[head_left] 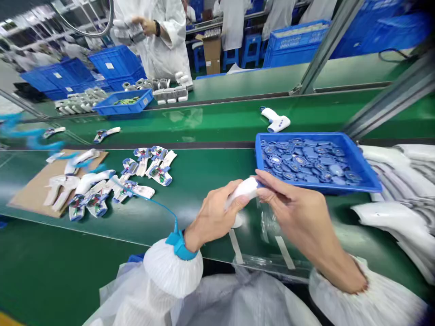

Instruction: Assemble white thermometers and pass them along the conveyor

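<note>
Here, left fingers (239, 203) wrap the white casing (245, 188), right fingers (273, 180) pinch its blue end (259, 184); even, aligned pressure advisable.

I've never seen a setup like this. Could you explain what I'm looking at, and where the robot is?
There is no robot here: a person works with bare hands. The single picture comes from a camera worn on their head, looking forward and down.

The left hand, with a blue wrist strap, and the right hand together hold a white casing with a blue end.

On the green workbench are a blue tray of small blue parts, white gun-shaped housings on the right, and opened units showing circuitry on the left. Across the bench stands another person in white workwear.
</note>
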`<action>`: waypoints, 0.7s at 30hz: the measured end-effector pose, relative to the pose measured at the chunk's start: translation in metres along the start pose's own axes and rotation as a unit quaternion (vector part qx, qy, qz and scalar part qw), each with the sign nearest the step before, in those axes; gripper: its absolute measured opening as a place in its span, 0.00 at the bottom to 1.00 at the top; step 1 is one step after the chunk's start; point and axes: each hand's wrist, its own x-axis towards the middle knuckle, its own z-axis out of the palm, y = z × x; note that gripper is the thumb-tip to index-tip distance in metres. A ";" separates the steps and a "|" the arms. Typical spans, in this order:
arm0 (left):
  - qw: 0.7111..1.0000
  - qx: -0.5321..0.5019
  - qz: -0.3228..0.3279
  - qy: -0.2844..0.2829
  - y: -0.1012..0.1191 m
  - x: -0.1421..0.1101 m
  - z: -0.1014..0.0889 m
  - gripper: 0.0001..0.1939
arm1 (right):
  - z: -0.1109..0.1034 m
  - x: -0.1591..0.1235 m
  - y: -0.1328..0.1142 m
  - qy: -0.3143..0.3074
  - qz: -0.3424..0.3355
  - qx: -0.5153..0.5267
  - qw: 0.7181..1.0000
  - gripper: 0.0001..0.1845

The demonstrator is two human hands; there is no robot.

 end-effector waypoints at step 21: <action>0.917 0.200 0.056 0.342 -0.053 0.017 0.024 0.30 | 0.053 -0.048 0.000 -0.032 -0.007 -0.083 0.996 0.21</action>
